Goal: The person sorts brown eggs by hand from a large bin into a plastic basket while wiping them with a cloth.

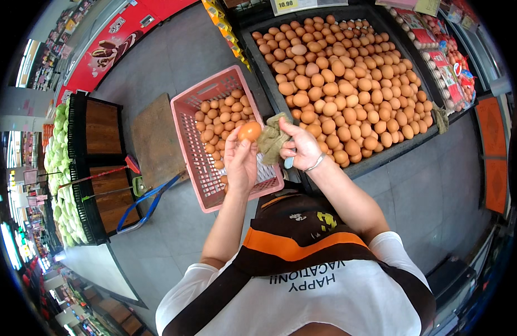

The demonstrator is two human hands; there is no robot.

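Observation:
My left hand (241,161) holds a brown egg (249,131) between its thumb and fingers, over the right side of a pink plastic basket (188,168). Many brown eggs lie in the basket, mostly towards its far end. Just right of the held egg, my right hand (302,145) grips a crumpled olive-green cloth (272,140). A small pale blue item (288,162) shows below the fingers of that hand; what it is cannot be told. Beyond the right hand, a large heap of brown eggs (351,88) fills a black display bin (369,168).
A flatbed cart (155,130) with a blue handle (151,201) stands left of the basket. Further left are leafy vegetables (61,168) on a black-edged wooden stand (102,126). Packaged eggs (445,75) lie right of the bin, and another cloth (440,119) hangs at its corner.

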